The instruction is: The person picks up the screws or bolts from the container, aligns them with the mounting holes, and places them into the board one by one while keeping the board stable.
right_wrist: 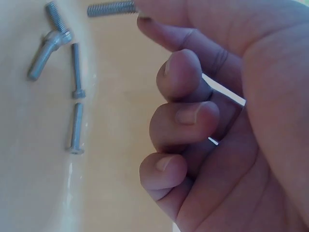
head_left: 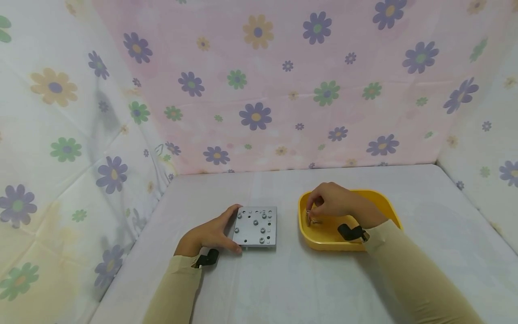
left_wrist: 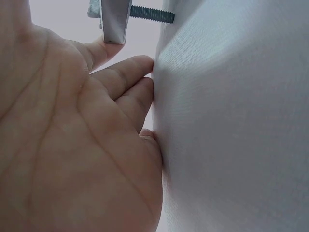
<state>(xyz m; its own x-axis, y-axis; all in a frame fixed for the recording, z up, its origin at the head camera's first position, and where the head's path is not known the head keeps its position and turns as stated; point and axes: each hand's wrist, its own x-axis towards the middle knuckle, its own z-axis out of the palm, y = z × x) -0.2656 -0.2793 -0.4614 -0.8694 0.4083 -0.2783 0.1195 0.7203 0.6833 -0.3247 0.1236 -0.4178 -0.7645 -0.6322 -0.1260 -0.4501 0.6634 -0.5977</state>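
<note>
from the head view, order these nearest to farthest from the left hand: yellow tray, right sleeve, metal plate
1. Metal plate: right beside the left hand, whose fingers are at the plate's left side.
2. Yellow tray: right of the plate, across a gap.
3. Right sleeve: farthest right, its cuff over the tray's near right side.
</note>
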